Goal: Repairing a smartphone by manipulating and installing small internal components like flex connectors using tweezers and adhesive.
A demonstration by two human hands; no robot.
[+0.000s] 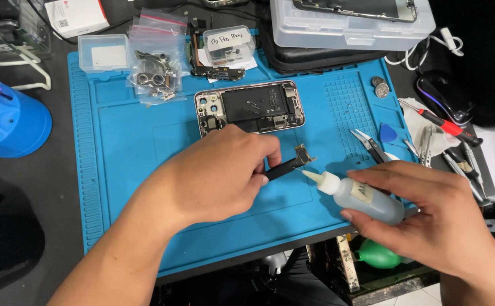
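The left hand [219, 175] pinches a black strip [286, 166] (its near end hidden); the right hand [428, 218] grips a bottle [360, 197], half covered.

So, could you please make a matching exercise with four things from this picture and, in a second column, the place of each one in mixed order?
Things:
1. squeeze bottle
2. black flex part
3. opened phone
4. plastic bag of metal parts

Places:
A. flat on the blue mat, beyond both hands
B. in the right hand, nozzle pointing left
C. on the mat's far left corner area, beside a clear small box
D. pinched in the left hand

Pairs: 1-B, 2-D, 3-A, 4-C
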